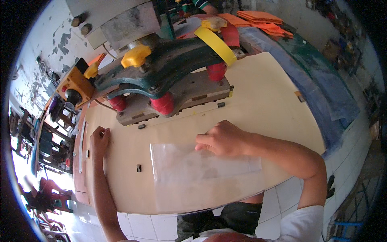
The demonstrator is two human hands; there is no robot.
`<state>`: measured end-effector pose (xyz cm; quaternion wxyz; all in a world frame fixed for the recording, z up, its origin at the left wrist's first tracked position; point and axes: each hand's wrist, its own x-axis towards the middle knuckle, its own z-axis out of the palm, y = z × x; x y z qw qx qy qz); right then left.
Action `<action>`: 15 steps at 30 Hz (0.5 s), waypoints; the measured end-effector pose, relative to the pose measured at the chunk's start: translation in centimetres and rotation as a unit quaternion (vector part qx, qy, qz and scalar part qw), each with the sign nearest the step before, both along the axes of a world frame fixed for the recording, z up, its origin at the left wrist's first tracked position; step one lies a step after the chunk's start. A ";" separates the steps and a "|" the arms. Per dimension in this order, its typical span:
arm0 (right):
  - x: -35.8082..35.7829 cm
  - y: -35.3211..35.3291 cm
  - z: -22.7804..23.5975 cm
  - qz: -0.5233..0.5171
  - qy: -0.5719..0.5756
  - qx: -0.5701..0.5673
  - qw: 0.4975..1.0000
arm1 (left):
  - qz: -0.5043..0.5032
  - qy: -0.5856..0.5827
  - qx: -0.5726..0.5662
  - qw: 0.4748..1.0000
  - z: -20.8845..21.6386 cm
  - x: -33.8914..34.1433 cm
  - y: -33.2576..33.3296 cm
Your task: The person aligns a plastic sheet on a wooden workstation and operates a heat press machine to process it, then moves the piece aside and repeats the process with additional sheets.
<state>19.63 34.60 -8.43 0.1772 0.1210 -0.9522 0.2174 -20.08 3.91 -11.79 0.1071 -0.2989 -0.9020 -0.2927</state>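
The fingers (202, 140) of the right hand (226, 139) are curling narrowly together over the far side of a clear plastic sheet (205, 177); whether they are pinching it, one cannot tell. The sheet is lying on the pale tabletop (282, 105), reaching toward the near edge. Taking the sheet as the clock's centre, the left hand (100, 141) is resting at about ten o'clock, its fingers curling loosely; whether they are holding something, one cannot tell. At nine o'clock, a small black block (139, 168) is sitting. Between eleven and twelve, a metal press plate (193, 90) is standing below a dark green arm (173, 60), with red cylinders (162, 103) joining them. A yellow ring (215, 45) is hanging at the arm's right end. At ten o'clock, farther away, a yellow control box (75, 85) is showing; toward one, orange cloths (260, 17) are lying; at two, blue fabric (322, 101) is spreading.
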 end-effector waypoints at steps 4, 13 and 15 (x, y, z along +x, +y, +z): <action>-0.2 -0.2 0.6 0.002 -0.029 0.005 1.000 | -0.019 0.029 0.004 0.999 -2.1 -2.9 -2.3; 2.9 -1.3 9.8 -0.094 -0.009 0.041 0.995 | -0.100 -0.127 -0.004 0.987 6.9 5.0 -0.2; 3.6 -1.7 10.9 -0.103 -0.012 0.079 0.991 | -0.124 -0.156 -0.067 0.978 7.9 6.6 -1.4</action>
